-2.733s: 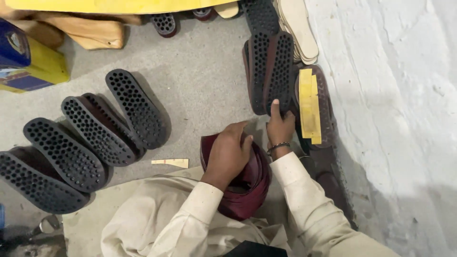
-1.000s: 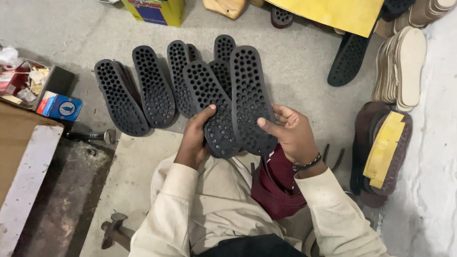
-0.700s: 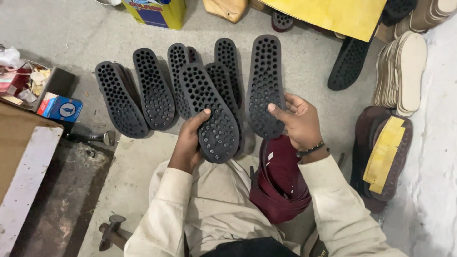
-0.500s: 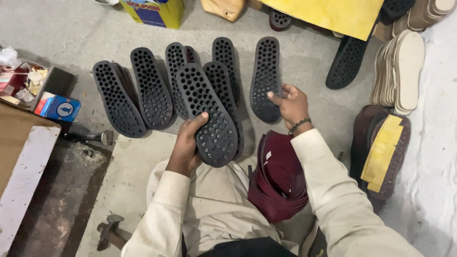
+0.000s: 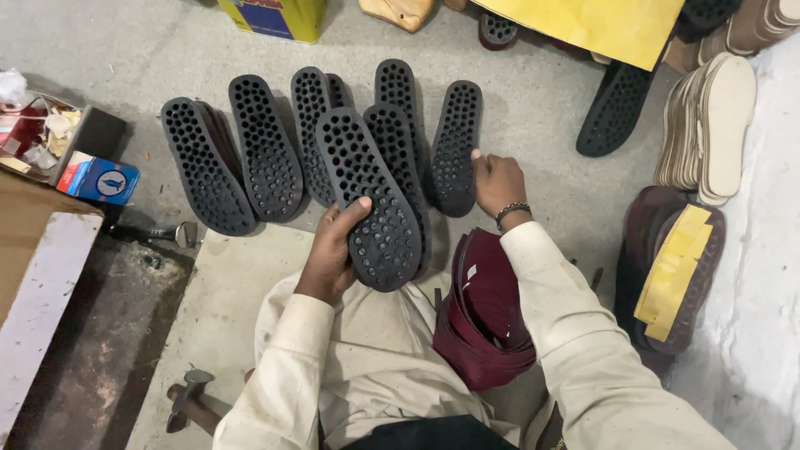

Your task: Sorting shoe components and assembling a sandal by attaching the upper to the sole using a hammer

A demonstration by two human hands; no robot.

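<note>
Left hand (image 5: 329, 254) fingers curl around the edge of a black studded sole (image 5: 367, 196), thumb on top, held above the lap. Right hand (image 5: 496, 179) fingers rest loosely bent on another black sole (image 5: 457, 142) lying on the floor (image 5: 533, 125), rightmost in the row. Maroon uppers (image 5: 483, 317) sit beside the right forearm.

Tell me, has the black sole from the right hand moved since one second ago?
Yes. The right hand has set that black sole down on the floor, at the right end of the row of soles, farther from the lap.
</note>
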